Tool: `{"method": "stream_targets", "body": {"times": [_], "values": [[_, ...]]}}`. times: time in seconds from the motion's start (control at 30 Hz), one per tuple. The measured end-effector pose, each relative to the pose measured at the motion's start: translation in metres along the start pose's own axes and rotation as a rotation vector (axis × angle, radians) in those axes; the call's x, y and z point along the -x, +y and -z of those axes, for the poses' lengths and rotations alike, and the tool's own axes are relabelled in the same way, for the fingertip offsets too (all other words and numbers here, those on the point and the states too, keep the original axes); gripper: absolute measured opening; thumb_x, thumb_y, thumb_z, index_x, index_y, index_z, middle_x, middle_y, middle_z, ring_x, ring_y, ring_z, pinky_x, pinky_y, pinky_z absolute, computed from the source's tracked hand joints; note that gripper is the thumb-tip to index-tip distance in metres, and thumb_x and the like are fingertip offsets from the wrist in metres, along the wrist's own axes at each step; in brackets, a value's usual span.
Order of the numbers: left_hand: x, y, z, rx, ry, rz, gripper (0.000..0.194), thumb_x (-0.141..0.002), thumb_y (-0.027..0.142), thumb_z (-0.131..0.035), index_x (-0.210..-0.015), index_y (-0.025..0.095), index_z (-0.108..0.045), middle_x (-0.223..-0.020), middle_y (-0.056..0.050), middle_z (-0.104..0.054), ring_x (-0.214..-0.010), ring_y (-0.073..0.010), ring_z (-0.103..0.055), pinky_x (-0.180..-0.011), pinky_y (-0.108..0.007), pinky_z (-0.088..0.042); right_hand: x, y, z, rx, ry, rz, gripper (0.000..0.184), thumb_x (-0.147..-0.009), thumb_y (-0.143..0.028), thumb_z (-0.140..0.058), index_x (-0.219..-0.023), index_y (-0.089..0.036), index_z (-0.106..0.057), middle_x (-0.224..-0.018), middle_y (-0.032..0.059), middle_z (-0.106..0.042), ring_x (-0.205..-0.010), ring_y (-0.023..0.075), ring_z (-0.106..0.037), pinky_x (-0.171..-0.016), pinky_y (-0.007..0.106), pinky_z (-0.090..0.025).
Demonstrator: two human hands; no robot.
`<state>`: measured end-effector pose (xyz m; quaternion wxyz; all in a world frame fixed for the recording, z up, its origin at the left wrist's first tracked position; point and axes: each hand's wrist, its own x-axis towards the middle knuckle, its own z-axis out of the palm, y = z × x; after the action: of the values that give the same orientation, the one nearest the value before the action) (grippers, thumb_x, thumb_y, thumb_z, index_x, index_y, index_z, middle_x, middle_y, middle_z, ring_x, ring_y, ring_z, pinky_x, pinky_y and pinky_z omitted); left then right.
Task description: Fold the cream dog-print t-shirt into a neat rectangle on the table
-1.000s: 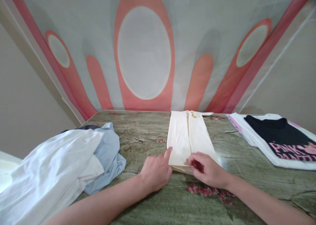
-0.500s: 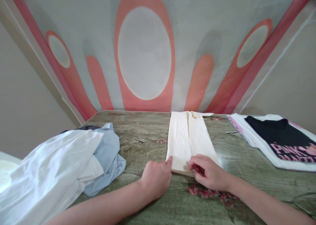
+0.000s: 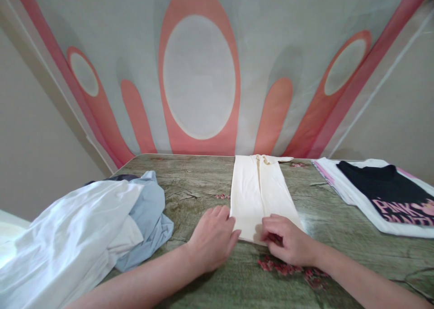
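A cream shirt (image 3: 249, 191), folded into a long narrow strip, lies on the table with its neckline at the far end. My left hand (image 3: 213, 236) rests at the strip's near left corner, thumb apart from the bent fingers. At the near edge, my right hand (image 3: 288, 239) is closed, thumb and fingers pinched on the fabric. Its fingertips partly hide that edge.
A loose heap of white clothing (image 3: 74, 227) and light blue clothing (image 3: 149, 218) lies on the left. At the right, a black printed T-shirt (image 3: 383, 182) tops a stack of folded clothes. The wood-patterned table (image 3: 190, 178) meets a patterned backdrop (image 3: 200, 146).
The shirt's near edge has come down flat and slightly closer to me. My left hand has loosened from its pointing pose at the corner. My right hand has shifted slightly nearer.
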<state>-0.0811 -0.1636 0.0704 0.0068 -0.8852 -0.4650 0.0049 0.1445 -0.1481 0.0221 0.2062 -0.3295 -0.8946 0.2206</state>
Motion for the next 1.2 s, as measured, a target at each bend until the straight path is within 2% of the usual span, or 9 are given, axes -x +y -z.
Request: {"method": "stream_targets", "body": {"times": [0.13,0.23,0.37,0.57,0.67,0.83,0.9,1.03,1.2], "values": [[-0.014,-0.018,-0.017,0.041,0.069,-0.138,0.044,-0.094,0.036,-0.028,-0.133,0.019,-0.035,-0.139,-0.007,-0.034,-0.129,-0.0192,-0.027,-0.105,-0.037,-0.021,0.000,0.000,-0.001,-0.021,0.006,-0.004,0.015,-0.065,-0.006,-0.047,-0.068,-0.020,-0.052,-0.061,-0.0026,-0.048,-0.062,0.0129,-0.048,-0.063,0.026,-0.034],[-0.017,-0.028,-0.033,0.046,0.028,-0.174,0.054,-0.093,0.045,-0.022,-0.138,0.016,-0.026,-0.145,-0.008,-0.024,-0.134,-0.0182,-0.016,-0.108,-0.036,-0.012,0.000,-0.001,0.000,-0.051,0.014,0.002,0.015,-0.066,-0.006,-0.048,-0.069,-0.020,-0.053,-0.063,-0.0021,-0.049,-0.063,0.0129,-0.048,-0.063,0.026,-0.035],[-0.012,-0.031,-0.040,0.038,-0.014,-0.146,0.064,-0.090,0.055,-0.019,-0.138,0.013,-0.025,-0.145,-0.010,-0.023,-0.134,-0.0195,-0.017,-0.108,-0.034,-0.010,-0.001,0.000,0.004,-0.111,-0.016,-0.005,0.014,-0.069,-0.008,-0.051,-0.074,-0.019,-0.058,-0.064,-0.0020,-0.049,-0.064,0.0129,-0.048,-0.064,0.026,-0.036],[-0.007,-0.026,-0.024,0.037,-0.059,-0.105,0.071,-0.086,0.062,-0.020,-0.135,0.013,-0.034,-0.141,-0.011,-0.031,-0.131,-0.0230,-0.026,-0.108,-0.038,-0.014,-0.001,0.007,0.007,-0.349,-0.030,-0.140,0.023,-0.073,-0.011,-0.052,-0.092,-0.020,-0.061,-0.073,-0.0006,-0.052,-0.063,0.0115,-0.048,-0.056,0.023,-0.037],[-0.005,-0.020,-0.017,0.032,-0.086,-0.087,0.067,-0.088,0.059,-0.022,-0.133,0.013,-0.038,-0.140,-0.011,-0.034,-0.130,-0.0242,-0.028,-0.107,-0.039,-0.017,-0.001,0.014,0.008,-0.379,0.058,-0.163,0.023,-0.076,-0.011,-0.049,-0.094,-0.020,-0.060,-0.076,-0.0001,-0.053,-0.066,0.0122,-0.050,-0.058,0.023,-0.040],[0.003,-0.007,-0.012,0.021,-0.127,-0.079,0.064,-0.087,0.057,-0.031,-0.133,0.013,-0.039,-0.139,-0.012,-0.034,-0.130,-0.0258,-0.028,-0.107,-0.041,-0.018,-0.003,0.039,0.013,-0.107,0.333,-0.188,0.021,-0.078,-0.011,-0.047,-0.094,-0.019,-0.058,-0.088,0.0040,-0.055,-0.082,0.0166,-0.053,-0.074,0.030,-0.042],[0.006,-0.001,-0.011,0.022,-0.137,-0.083,0.064,-0.086,0.057,-0.035,-0.132,0.013,-0.040,-0.139,-0.013,-0.035,-0.129,-0.0268,-0.029,-0.107,-0.041,-0.019,-0.002,0.050,0.014,0.021,0.395,-0.207,0.023,-0.077,-0.011,-0.048,-0.097,-0.019,-0.057,-0.096,0.0062,-0.054,-0.092,0.0191,-0.051,-0.083,0.034,-0.040],[0.009,0.012,-0.008,-0.002,-0.147,-0.076,0.059,-0.083,0.051,-0.046,-0.127,0.011,-0.045,-0.132,-0.016,-0.043,-0.123,-0.0294,-0.037,-0.103,-0.042,-0.027,0.000,0.061,0.015,0.166,0.355,-0.218,0.020,-0.078,-0.012,-0.048,-0.093,-0.019,-0.058,-0.094,0.0065,-0.055,-0.090,0.0201,-0.051,-0.082,0.035,-0.040],[0.010,0.023,-0.001,0.027,-0.184,-0.058,0.042,-0.081,0.041,-0.055,-0.113,0.014,-0.053,-0.109,-0.012,-0.056,-0.100,-0.0274,-0.051,-0.087,-0.041,-0.042,-0.001,0.051,0.018,0.234,0.293,-0.220,0.010,-0.080,-0.017,-0.049,-0.084,-0.019,-0.058,-0.085,0.0050,-0.055,-0.082,0.0186,-0.050,-0.075,0.032,-0.040]]}}
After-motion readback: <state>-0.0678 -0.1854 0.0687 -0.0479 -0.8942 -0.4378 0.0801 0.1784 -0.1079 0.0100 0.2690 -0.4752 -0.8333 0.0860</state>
